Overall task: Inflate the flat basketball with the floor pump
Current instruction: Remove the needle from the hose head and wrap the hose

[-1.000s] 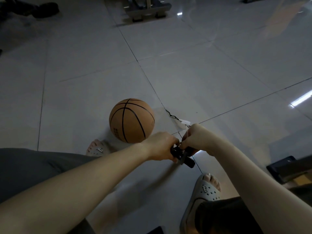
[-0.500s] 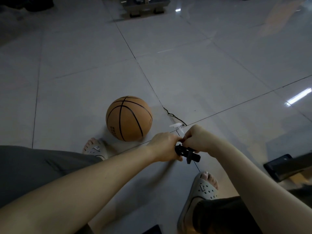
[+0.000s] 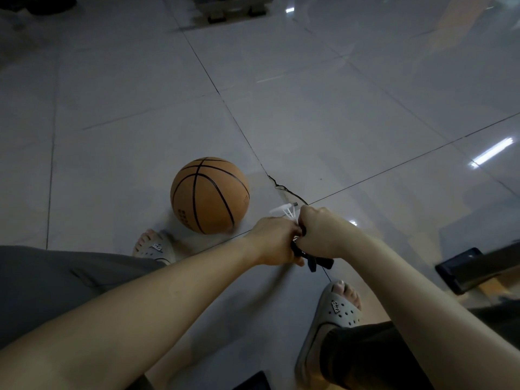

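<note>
Dim room, glossy grey tiled floor (image 3: 323, 114). We look down past two bare forearms.

The orange rubber basketball with black seams (image 3: 209, 195) sits on the floor, just beyond the left foot and left of both hands, touching neither. From here we see it as round.

The left hand (image 3: 274, 240) and right hand (image 3: 323, 233) meet knuckle to knuckle above the floor. Both grips are closed: fingers curl in round a small black plastic fitting (image 3: 315, 261), whose end pokes out below the right hand. A thin white plastic piece (image 3: 284, 211) sticks up between the hands; we cannot tell which one pinches it.

We note a cracked tile corner (image 3: 284, 190) just beyond the hands.

There are grey perforated clog sandals on both feet, the left sandal (image 3: 153, 247) near the ball and the right sandal (image 3: 334, 311) under the right forearm.

A dark flat object (image 3: 464, 267) lies at the right edge, too dim for us to identify.
</note>
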Motion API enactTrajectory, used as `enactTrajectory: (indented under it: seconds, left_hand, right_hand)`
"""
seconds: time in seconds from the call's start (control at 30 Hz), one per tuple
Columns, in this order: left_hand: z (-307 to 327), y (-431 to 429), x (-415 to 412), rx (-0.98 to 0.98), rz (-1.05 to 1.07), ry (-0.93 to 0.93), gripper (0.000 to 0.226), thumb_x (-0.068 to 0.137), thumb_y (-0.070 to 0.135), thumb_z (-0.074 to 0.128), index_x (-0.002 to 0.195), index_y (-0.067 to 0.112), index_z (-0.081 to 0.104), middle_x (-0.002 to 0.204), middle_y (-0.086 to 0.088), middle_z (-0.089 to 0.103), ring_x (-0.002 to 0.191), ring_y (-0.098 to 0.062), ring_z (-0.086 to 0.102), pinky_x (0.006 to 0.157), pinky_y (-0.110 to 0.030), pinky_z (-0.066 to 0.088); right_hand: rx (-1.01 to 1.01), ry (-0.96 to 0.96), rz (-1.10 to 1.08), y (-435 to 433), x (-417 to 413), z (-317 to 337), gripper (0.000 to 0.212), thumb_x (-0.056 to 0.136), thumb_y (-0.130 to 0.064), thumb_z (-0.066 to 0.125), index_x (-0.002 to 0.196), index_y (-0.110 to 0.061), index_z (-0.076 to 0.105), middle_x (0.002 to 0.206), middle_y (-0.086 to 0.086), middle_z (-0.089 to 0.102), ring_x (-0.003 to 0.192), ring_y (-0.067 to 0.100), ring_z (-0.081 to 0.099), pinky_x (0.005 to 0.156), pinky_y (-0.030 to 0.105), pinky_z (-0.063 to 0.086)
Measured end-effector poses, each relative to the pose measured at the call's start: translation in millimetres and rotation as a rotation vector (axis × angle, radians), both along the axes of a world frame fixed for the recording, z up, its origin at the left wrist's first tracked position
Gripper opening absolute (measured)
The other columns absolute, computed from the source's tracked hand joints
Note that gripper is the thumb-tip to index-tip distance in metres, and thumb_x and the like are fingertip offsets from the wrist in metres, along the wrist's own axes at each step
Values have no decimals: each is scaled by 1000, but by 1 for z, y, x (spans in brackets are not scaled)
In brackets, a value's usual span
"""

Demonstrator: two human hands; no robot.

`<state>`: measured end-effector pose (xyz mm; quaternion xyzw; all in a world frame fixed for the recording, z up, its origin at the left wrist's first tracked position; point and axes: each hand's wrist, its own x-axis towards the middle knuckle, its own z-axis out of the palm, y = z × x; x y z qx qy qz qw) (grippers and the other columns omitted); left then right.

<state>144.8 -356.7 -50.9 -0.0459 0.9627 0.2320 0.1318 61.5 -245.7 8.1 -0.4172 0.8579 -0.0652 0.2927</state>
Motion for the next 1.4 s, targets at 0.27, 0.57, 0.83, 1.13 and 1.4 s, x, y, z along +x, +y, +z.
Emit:
enactTrajectory:
  seconds: [0.27,0.57,0.83,1.13,1.4]
  left_hand:
    - [2,-2,-26,-16,111,75,26,83,24,60,61,25,47,61,5,50,61,-17,47,54,-29,32]
    - [-9,-21,-57,249,128,211,11,71,37,71,69,28,65,67,10,64,67,-8,59,80,-34,52]
    - [-12,-22,-75,429,44,334,13,76,29,71,76,17,71,69,4,62,79,-9,54,69,-23,44]
    - [0,-23,-91,388,-11,299,33,73,11,77,56,2,50,54,-11,49,58,-13,41,61,-9,30]
    - [49,3,-85,211,-41,222,22,70,32,71,60,21,56,70,4,52,87,-11,48,71,-37,52]
  right_hand:
    - [-219,273,-103,12,-8,-19,23,74,-20,61,93,-18,47,82,-4,49,71,25,51,47,27,26]
    - [-543,112,-134,27,-41,-34,33,73,-21,71,101,-25,56,98,-13,55,76,9,51,63,30,45]
    - [-569,163,-255,38,-54,-45,45,78,-17,68,118,-27,50,103,-13,60,67,5,45,64,26,36]
    - [-535,222,-218,31,-56,-36,44,79,-7,63,119,-20,52,94,-5,60,73,16,46,64,26,35]
    - [-495,0,-442,55,-49,23,67,78,-47,71,135,-29,43,106,-5,60,85,16,60,75,30,45]
